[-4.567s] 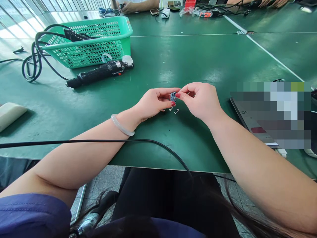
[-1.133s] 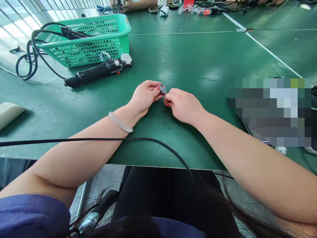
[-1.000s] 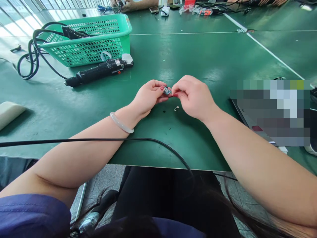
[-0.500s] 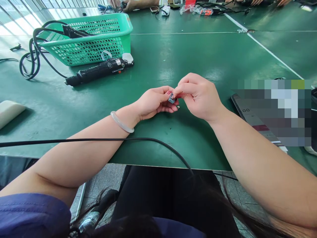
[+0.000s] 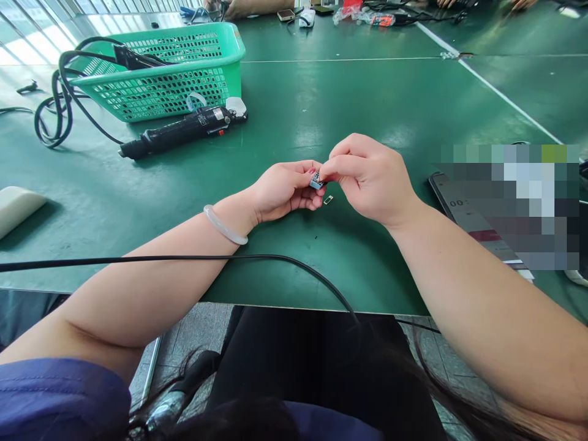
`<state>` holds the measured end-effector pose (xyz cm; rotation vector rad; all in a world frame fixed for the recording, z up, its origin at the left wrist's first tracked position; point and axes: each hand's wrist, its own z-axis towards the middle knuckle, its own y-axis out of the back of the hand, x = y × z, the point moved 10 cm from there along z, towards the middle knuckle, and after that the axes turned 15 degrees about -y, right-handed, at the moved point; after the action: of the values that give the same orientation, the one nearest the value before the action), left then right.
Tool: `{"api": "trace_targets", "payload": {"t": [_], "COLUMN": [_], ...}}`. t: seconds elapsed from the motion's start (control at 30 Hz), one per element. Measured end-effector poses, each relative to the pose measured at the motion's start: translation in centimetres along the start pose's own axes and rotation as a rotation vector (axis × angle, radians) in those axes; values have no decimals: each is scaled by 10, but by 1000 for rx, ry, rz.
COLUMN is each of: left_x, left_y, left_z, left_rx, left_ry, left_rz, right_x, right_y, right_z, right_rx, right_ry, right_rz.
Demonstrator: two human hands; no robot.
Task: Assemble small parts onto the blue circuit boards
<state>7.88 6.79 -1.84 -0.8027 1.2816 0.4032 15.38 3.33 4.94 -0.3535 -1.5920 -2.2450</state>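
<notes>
Small blue-grey part (image 5: 316, 180) sits mid-frame, pinched between left hand (image 5: 285, 191) and right hand (image 5: 370, 177) fingertips above the bench (image 5: 367, 104); a tiny metal piece (image 5: 327, 199) lies just below. Upper left, a green basket (image 5: 184, 73) holds a black cable (image 5: 133, 60), an electric screwdriver (image 5: 181, 131) beside it.

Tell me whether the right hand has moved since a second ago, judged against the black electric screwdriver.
Barely. The right hand sits slightly lower, farther from the black electric screwdriver, still pinching the small blue-grey part with the left hand.

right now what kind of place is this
Most likely an electronics assembly workshop. A long green worktable carries a corded electric screwdriver and a green plastic basket, and the left hand and right hand pinch a tiny component.
</notes>
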Motion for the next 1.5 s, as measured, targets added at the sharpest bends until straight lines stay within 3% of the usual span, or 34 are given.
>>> {"api": "trace_targets", "payload": {"t": [0.1, 0.2, 0.37, 0.57, 0.77, 0.97, 1.1, 1.5], "left_x": [-2, -3, -5, -5, -5, -4, -5, -4], "left_y": [3, 15, 38, 34, 34, 35, 35, 35], "left_z": [1, 3, 2, 4, 4, 5, 4, 4], "left_rx": [-48, -176, -393, -348, -347, -333, -339, -354], "left_ry": [-7, -14, -46, -65, -73, -76, -72, -62], "left_rz": [4, 22, 40, 94, 124, 127, 138, 124], "right_x": [-4, -14, -34, -35, -44, -28, -13, -24], "right_y": [9, 10, -30, -40, -28, -23, -36, -34], "right_z": [1, 4, 3, 4, 7, 6, -2, 2], "right_rx": [-58, -45, 304, 322, 241, 179, 273, 269], "right_ry": [-38, -67, -108, -154, -245, -79, 21, -63], "right_rz": [16, 61, -4, -51, 4, -151, -199, -108]}}
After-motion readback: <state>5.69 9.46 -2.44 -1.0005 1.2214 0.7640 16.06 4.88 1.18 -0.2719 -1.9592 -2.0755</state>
